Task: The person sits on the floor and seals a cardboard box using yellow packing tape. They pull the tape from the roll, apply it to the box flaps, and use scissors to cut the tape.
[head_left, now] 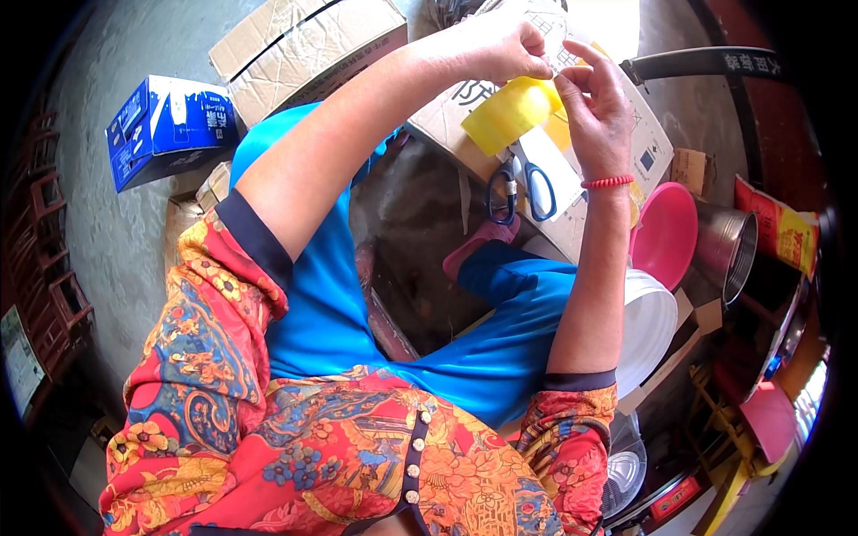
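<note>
My left hand (pixel 519 53) and my right hand (pixel 596 110) meet at the fingertips. Both pinch the upper right edge of a curled, glossy yellow sheet (pixel 513 114); the exact grip is too small to make out. A red beaded bracelet (pixel 607 181) circles my right wrist. Below the sheet, scissors with dark blue handles (pixel 513 187) lie on a flat cardboard box (pixel 442 127) that bears printing. Their blades are mostly hidden. White paper (pixel 570 171) lies beside them, partly under more yellow material (pixel 558 128).
A large cardboard carton (pixel 322 47) and a blue printed box (pixel 174 124) stand on the concrete floor to the left. At the right are a pink basin (pixel 667 234), a metal pot (pixel 724 248), a white round container (pixel 647 328) and a dark strap (pixel 704 61).
</note>
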Tool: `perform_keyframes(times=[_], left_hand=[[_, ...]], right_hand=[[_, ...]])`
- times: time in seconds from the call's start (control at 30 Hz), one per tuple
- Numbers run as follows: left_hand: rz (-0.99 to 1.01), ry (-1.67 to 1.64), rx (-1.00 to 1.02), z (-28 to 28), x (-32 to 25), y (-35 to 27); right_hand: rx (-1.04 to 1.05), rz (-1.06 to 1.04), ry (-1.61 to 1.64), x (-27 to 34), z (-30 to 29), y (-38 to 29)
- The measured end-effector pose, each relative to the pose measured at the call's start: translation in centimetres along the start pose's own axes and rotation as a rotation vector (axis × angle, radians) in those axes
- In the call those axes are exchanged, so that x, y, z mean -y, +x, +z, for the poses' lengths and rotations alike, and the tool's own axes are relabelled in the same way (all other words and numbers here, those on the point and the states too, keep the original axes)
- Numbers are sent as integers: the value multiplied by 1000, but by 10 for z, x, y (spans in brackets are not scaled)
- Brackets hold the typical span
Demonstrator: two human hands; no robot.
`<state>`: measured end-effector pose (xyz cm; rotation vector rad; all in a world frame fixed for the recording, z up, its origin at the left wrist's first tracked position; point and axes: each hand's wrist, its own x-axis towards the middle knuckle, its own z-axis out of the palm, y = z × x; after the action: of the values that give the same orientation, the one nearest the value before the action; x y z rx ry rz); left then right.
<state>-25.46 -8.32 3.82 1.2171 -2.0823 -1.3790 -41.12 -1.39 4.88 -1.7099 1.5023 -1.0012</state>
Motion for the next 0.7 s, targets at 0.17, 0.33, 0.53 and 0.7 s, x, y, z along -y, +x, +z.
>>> perform_keyframes(times=[0.17,0.33,0.53,0.7], left_hand=[[-100,-115,14,13,9,2],[-167,-233,-2,10,7,-6],[-184,-225,-119,16,-6,-16],[-109,-263,-144,16,-13,-22]], right_hand=[[-27,53,-80,-7,0,-1],[-54,78,-47,-14,-1,-2],[-99,236,0,-14,-13,-4],[25,457,39,-5,-17,-8]])
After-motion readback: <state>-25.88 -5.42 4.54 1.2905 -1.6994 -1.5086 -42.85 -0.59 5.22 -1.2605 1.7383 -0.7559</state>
